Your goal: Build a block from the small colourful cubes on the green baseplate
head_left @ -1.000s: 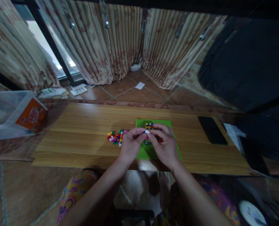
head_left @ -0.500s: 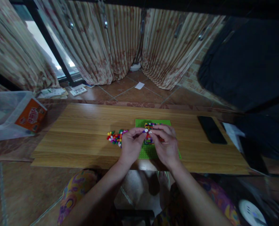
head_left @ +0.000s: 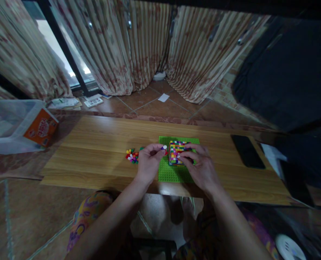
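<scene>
On the wooden board lies a green studded baseplate (head_left: 171, 174), bearing a block of multicoloured toy bricks (head_left: 175, 151) built up in rows. My left hand (head_left: 150, 162) is closed, pinching small bricks (head_left: 164, 147), white and purple with some red, just left of the block. Over the block's right side is my right hand (head_left: 201, 164), thumb and forefinger pinched on a small white brick (head_left: 179, 156) at its surface. Those fingers cover part of the block. A loose pile of coloured bricks (head_left: 132, 157) sits left of my left hand, partly hidden behind it.
A black phone (head_left: 247, 151) lies on the right part of the wooden board (head_left: 95, 144). At the far left stands a clear plastic bin (head_left: 11, 126) with an orange label. Striped curtains (head_left: 146, 47) hang behind. Another dark device (head_left: 296, 182) lies off the right end.
My hands have moved apart from each other. The right has come down to the brick block with a white brick, uncovering more of it, while the left keeps its bricks pinched.
</scene>
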Action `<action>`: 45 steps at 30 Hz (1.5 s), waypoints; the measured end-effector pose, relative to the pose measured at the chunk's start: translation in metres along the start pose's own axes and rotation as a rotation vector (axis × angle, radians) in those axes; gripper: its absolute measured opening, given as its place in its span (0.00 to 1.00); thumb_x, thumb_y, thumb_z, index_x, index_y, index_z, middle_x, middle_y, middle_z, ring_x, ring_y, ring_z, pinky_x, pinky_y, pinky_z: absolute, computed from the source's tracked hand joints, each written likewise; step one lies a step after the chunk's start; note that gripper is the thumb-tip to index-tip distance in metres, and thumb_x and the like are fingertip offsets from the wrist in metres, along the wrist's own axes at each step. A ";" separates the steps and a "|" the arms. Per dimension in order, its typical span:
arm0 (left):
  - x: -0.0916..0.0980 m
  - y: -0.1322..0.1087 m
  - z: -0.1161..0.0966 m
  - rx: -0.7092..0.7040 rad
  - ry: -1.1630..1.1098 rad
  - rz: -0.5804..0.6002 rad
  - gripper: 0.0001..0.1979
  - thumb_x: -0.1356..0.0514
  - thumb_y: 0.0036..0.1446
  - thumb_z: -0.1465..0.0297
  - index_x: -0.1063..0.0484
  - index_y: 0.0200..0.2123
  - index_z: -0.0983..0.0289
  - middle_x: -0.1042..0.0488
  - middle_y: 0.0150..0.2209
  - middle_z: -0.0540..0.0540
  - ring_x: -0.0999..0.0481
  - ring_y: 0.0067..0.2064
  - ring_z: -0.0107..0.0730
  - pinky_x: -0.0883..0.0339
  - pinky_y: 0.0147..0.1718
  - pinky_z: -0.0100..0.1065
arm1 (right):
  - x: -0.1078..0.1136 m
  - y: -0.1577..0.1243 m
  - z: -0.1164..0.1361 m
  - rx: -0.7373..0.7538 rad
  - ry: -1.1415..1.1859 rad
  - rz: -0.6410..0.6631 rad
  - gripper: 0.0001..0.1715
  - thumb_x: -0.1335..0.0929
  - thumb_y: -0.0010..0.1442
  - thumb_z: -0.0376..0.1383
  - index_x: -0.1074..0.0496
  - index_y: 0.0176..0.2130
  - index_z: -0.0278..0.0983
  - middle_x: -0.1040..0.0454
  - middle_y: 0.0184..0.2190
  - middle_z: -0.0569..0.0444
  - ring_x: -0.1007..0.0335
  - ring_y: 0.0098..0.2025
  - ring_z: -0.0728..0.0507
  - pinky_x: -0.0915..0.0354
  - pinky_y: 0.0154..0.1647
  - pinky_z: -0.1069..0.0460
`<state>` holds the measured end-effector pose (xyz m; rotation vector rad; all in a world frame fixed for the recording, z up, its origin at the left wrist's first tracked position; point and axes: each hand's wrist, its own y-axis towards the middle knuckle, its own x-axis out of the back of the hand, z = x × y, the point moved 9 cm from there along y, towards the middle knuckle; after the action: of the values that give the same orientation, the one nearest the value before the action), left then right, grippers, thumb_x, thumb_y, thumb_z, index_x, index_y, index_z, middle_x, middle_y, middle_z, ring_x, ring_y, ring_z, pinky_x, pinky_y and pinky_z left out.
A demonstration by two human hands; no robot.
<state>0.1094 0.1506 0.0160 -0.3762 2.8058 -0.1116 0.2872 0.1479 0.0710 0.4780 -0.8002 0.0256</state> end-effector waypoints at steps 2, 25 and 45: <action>-0.001 -0.001 -0.001 -0.002 0.011 0.011 0.06 0.33 0.43 0.73 0.23 0.29 0.65 0.23 0.28 0.51 0.28 0.31 0.25 0.35 0.35 0.29 | -0.004 0.001 0.000 -0.004 -0.003 0.015 0.07 0.31 0.58 0.40 0.22 0.33 0.44 0.27 0.46 0.52 0.36 0.51 0.38 0.37 0.52 0.39; -0.002 -0.001 0.001 0.010 0.013 0.022 0.05 0.34 0.44 0.72 0.23 0.28 0.65 0.23 0.28 0.51 0.28 0.30 0.25 0.34 0.34 0.29 | 0.002 0.002 -0.008 -0.103 0.029 -0.131 0.08 0.31 0.57 0.41 0.26 0.30 0.40 0.28 0.44 0.50 0.34 0.48 0.40 0.39 0.51 0.42; -0.009 -0.006 -0.002 0.031 0.011 0.063 0.05 0.33 0.43 0.72 0.22 0.28 0.64 0.22 0.29 0.50 0.26 0.31 0.26 0.33 0.36 0.30 | -0.008 0.001 -0.007 -0.113 0.033 -0.142 0.09 0.30 0.56 0.41 0.26 0.27 0.40 0.28 0.43 0.50 0.35 0.49 0.39 0.39 0.51 0.41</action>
<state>0.1185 0.1474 0.0210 -0.2810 2.8197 -0.1432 0.2867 0.1532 0.0619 0.4248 -0.7300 -0.1427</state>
